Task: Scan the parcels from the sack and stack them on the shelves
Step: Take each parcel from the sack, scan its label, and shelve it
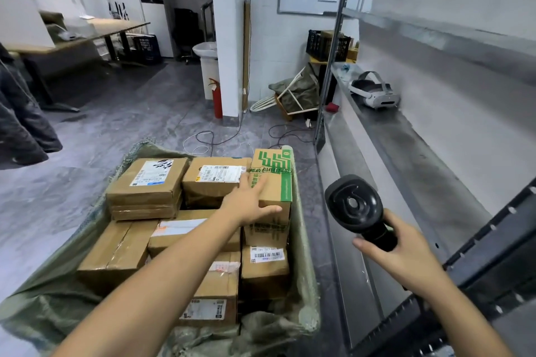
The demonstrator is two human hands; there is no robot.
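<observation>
Reaching into the olive-green woven sack (304, 284) with the left hand (249, 203): laid flat on top of the tall brown cardboard box with green print (274, 180) at the sack's far right corner, fingers straight, thumb spread along the near face, not closed round anything. Gripping the black handheld barcode scanner (353, 206) by its handle with the right hand (406, 258), fingers curled round it, held just right of the sack and in front of the grey metal shelves (420, 148).

Likely trouble: lifting that box one-handed on so loose a hold, and so risking a slip back onto the parcels below or over the sack's right rim to the floor. Also liable to tip if pulled by its top, standing higher than its neighbours. Possibly a missed scan as well, with no barcode label visible on its upper face; may need turning first.

Inside the sack: brown cardboard parcels packed close in layers, several with white shipping labels facing up, among them a flat square parcel (148, 180) at the far left corner. On the middle shelf, towards its far end: a white strapped headset (374, 93). Beyond the shelves, a black slatted plastic crate (327, 45), contents too unclear to name.
</observation>
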